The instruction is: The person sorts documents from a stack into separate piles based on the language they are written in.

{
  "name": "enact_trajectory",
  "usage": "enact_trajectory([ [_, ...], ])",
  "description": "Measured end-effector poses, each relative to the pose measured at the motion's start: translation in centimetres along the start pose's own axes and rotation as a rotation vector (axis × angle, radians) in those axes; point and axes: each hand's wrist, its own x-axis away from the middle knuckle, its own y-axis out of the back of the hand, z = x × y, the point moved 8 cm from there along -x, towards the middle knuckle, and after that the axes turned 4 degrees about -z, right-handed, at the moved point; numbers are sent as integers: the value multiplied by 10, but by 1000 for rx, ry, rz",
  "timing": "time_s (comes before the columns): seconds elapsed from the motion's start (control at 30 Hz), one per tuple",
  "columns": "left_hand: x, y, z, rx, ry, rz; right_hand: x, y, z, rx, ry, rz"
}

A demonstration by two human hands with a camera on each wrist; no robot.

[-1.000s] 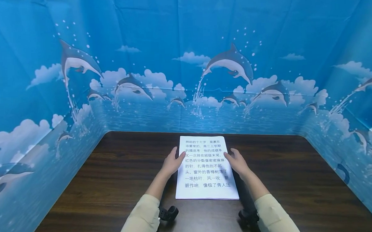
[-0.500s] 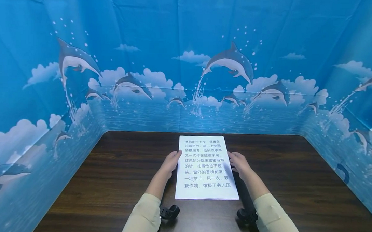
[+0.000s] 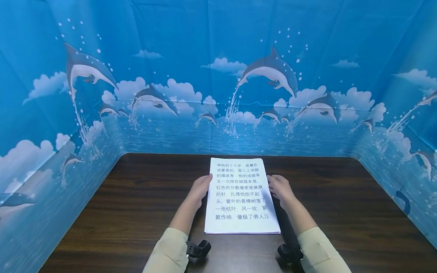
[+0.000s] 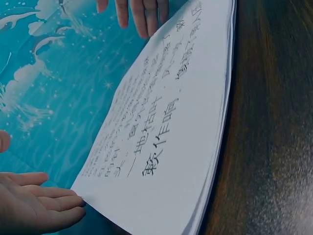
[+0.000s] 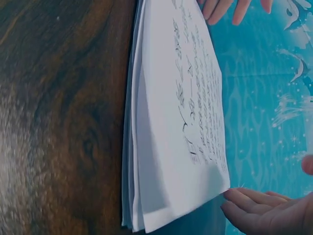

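A stack of white paper (image 3: 242,227), printed with large dark Chinese characters, lies on the dark table in the head view. At its left long edge is my left hand (image 3: 199,190), and my right hand (image 3: 280,190) is at the opposite edge. Seen from the left wrist, the left hand (image 4: 39,206) has straight fingers with the tips right at the edge of the sheets (image 4: 190,132). From the right wrist, the right hand (image 5: 266,211) likewise reaches the paper's side with extended fingers. Several loosely layered sheets (image 5: 139,205) show along the near edge.
The brown wood-grain table (image 3: 134,203) has rounded far corners. Blue cloth (image 3: 186,41) printed with dolphins and clouds surrounds it at the back and both sides. Black wrist devices (image 3: 198,249) sit on both forearms, below pale sleeves (image 3: 166,255).
Both hands have come down to the paper's side edges; the thumbs, raised over the sheets before, have moved to the sides. The stack lies in nearly the same place.
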Motion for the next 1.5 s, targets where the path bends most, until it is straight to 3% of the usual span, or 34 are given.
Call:
enact_trajectory([
  [0.2,2,4,0,103,22,-60,49,8,36,-162,-10,-62],
  [0.3,1,8,6,170,48,-112,61,9,39,-175,-52,-90],
  [0.4,1,10,12,178,60,-148,65,7,37,-157,-89,-96],
  [0.7,1,6,20,-70,-13,-127,63,-1,26,-6,-67,-42],
  [0.93,6,6,15,-226,-99,-136,67,-2,29,55,-22,-22],
  [1.17,9,26,1,-272,-120,-178,70,-9,43,83,-3,23],
  [1.5,8,71,-14,-280,-98,-171,72,-33,74,97,4,78],
])
